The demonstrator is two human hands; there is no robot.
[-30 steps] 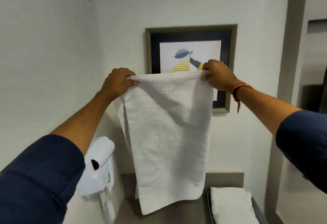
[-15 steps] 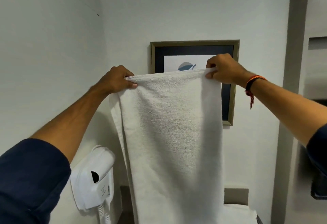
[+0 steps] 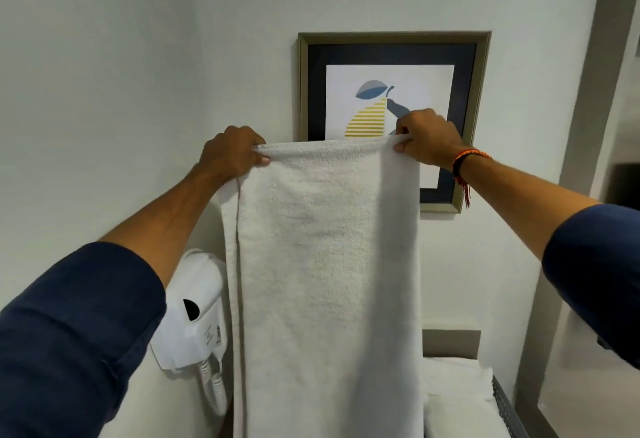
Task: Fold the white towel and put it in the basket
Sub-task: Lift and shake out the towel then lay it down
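I hold the white towel [image 3: 329,282] up in front of the wall, hanging long and doubled lengthwise, with a second layer showing along its left edge. My left hand [image 3: 230,155] pinches the top left corner. My right hand [image 3: 427,138] pinches the top right corner; a red thread band is on that wrist. The towel's lower end runs out of the frame. The grey basket [image 3: 507,410] shows only as a rim at the bottom right, with folded white towels [image 3: 457,399] in it.
A white wall-mounted hair dryer [image 3: 197,313] with a coiled cord hangs just left of the towel. A framed picture [image 3: 394,91] is on the wall behind my hands. A grey door frame [image 3: 585,126] stands at the right. The left wall is close by.
The view tilted up and then back down a little. My hands keep their grip on the top corners, and the towel hangs straighter and flatter than a second ago.
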